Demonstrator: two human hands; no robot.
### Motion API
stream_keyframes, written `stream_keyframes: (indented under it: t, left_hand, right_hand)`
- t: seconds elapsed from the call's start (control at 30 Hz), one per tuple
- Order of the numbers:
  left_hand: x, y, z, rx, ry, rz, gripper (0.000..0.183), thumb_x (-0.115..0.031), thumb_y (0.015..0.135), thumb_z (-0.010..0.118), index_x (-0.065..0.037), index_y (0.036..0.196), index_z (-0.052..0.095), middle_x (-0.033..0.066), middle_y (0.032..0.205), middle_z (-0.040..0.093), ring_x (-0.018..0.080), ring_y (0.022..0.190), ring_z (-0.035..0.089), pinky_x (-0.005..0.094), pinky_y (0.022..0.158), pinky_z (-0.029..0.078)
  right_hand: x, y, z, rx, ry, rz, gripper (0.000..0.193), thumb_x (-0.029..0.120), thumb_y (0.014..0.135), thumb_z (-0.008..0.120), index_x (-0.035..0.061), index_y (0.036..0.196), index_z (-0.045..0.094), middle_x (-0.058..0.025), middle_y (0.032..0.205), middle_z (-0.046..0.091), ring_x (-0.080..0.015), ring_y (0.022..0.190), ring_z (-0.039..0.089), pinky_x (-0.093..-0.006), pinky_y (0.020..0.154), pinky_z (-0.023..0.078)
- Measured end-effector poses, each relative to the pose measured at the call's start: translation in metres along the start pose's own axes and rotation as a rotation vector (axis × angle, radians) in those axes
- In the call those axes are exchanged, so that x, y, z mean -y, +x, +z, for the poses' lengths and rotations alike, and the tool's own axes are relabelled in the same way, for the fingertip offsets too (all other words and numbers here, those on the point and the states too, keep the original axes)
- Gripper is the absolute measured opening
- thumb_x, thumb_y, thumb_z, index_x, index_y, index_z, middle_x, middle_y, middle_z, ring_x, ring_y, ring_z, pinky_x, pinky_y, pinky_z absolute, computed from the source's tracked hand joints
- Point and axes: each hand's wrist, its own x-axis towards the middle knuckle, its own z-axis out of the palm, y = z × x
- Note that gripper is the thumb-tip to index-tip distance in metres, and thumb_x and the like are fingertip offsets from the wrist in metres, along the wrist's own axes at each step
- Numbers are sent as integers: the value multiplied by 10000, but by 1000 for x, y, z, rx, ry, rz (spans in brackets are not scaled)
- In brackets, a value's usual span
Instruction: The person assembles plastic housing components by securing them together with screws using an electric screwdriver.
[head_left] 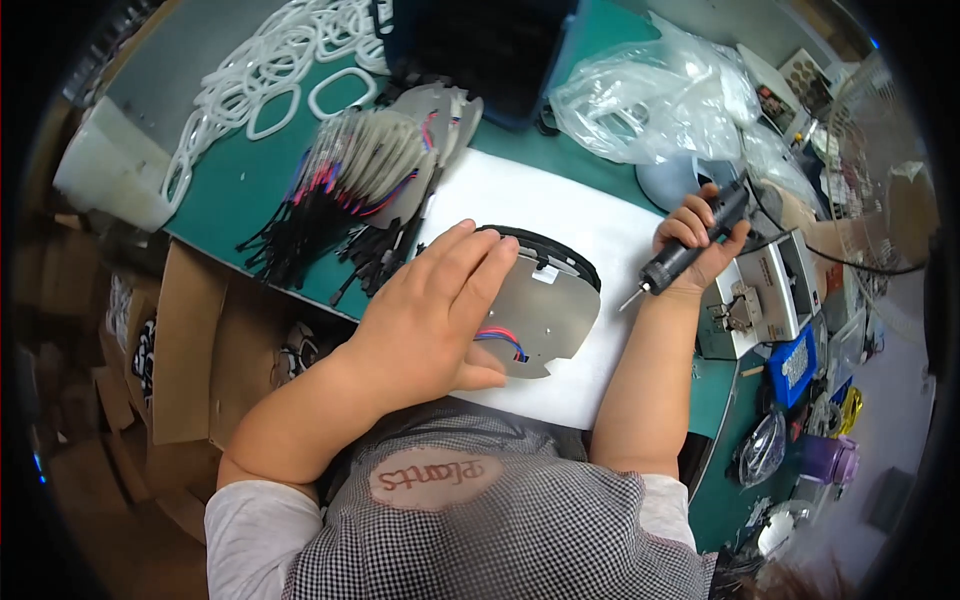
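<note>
A flat grey panel (555,325) with a rounded outline lies on a white sheet (590,195) in front of me. Along its far edge runs a black curved rim (570,258), and red and blue wires (505,333) cross its near part. My left hand (425,310) rests over the panel's left side, fingers stretched out toward the rim and thumb apart. To the right of the panel, my right hand (708,262) grips a dark electric screwdriver (668,268). Its thin bit points down and left, clear of the panel.
Stacked grey panels with wires (370,165) lie at the left, beside white ring frames (260,75). A dark blue bin (480,60) stands at the back, clear plastic bags (665,90) right of it. A small white machine (770,290) sits beyond my right forearm; cardboard boxes (190,340) are lower left.
</note>
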Motion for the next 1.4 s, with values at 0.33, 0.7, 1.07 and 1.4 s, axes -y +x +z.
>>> stream_keyframes:
  t: [0.33,0.7,1.07,1.4]
  left_hand:
    - [29,-119,-70,-372,311,-329,1280,-621,489,850,39,1438,301,217,1406,386,371,1300,408,447,1081,344]
    - [173,-449,88,-760,-277,-1794,898,-508,752,764,67,1352,424,194,1225,588,293,1169,552,346,984,425]
    - [240,-507,135,-1149,97,-1785,780,-499,859,660,51,1365,435,209,1327,522,319,1207,523,379,1028,410]
    - [254,-135,-84,-1083,22,-552,153,-123,926,607,0,1007,651,73,1007,646,184,970,598,289,894,446]
  right_hand:
    - [5,-1,-15,-54,-120,46,524,324,789,734,0,1155,544,-2,754,457,-98,603,450,-240,569,422]
    - [0,2,-22,-64,-195,76,488,291,817,697,-7,1163,525,-32,795,458,-127,640,472,-270,636,447]
    - [-1,-2,-40,-167,-303,20,530,447,894,611,28,1215,559,-24,801,449,-121,622,419,-268,576,406]
    - [-30,4,-25,-488,-661,-140,472,495,937,532,128,1233,525,-53,821,524,-144,601,472,-289,524,430]
